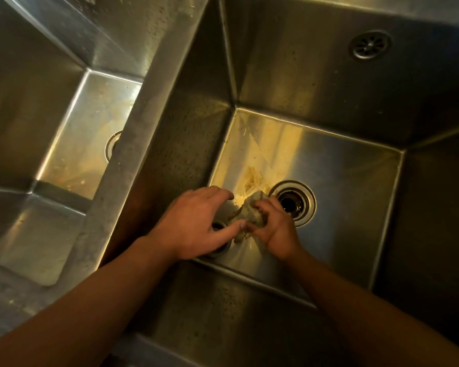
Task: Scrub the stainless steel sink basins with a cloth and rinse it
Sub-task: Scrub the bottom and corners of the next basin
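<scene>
Stainless steel fills my head-camera feed: two basins side by side, split by a broad divider [143,123] that runs diagonally up the picture. Both arms reach down into the right basin [342,168].

The cloth [249,211] is a wadded, dirty beige lump on the floor of that basin, just left of the drain [293,202] and almost touching its rim. It lies between the two hands.

The right hand [274,227] grips the cloth from the drain side. Its fingers [260,207] are curled over the top of the wad and the thumb is tucked in at the near edge.

The left hand [194,221] sits just left of the cloth, palm down, fingers loosely extended and holding nothing. Its thumb [236,225] stretches out so that the tip meets the near edge of the cloth. I cannot tell whether the fingertips at the far side touch the cloth too.

Under the left hand a dark round metal piece [219,243] stands on the basin floor, mostly hidden.

A yellowish smear [252,178] marks the floor just beyond the cloth. High on the back wall is a round overflow grille [370,45].

The left basin [72,144] shows a stained floor and part of its own drain ring [112,148], well apart from both hands.
</scene>
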